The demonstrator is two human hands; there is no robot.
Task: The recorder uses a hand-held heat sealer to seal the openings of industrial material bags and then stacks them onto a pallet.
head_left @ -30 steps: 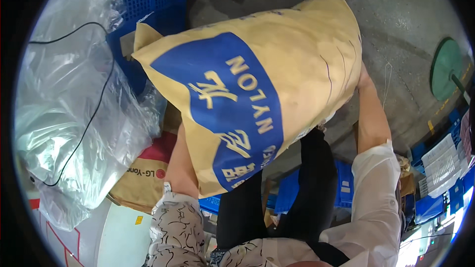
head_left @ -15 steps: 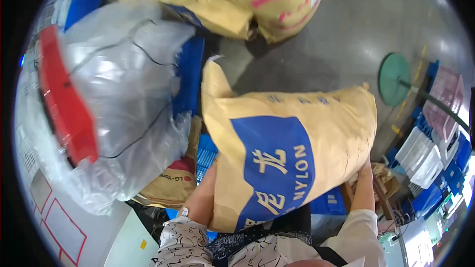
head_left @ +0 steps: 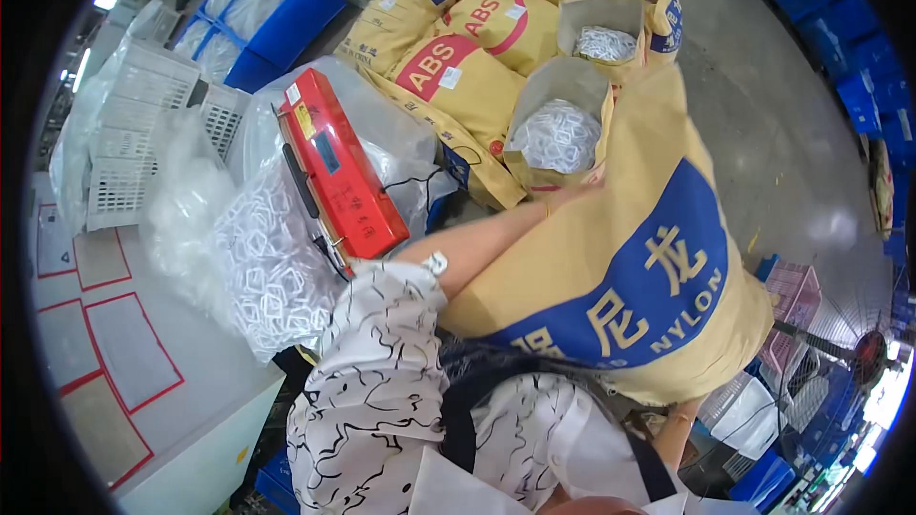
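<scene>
In the head view, the big tan paper sack with a blue printed panel [head_left: 620, 257] is tilted before your body, your left hand [head_left: 576, 194] at its upper edge and your right hand [head_left: 687, 408] at its lower end; I cannot tell how firmly they grip, because the fingers are mostly hidden. Better let the right hand support the weight, so the sack will not knock the open tan paper sack of white plastic loops [head_left: 572, 84].

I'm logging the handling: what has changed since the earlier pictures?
The tan sack has turned clockwise in view; its left end now points toward the open sacks. The left hand, hidden behind it before, now shows along its upper side. Nothing visibly let go. Unchanged: right hand at the other end, blue panel facing the camera.
</scene>
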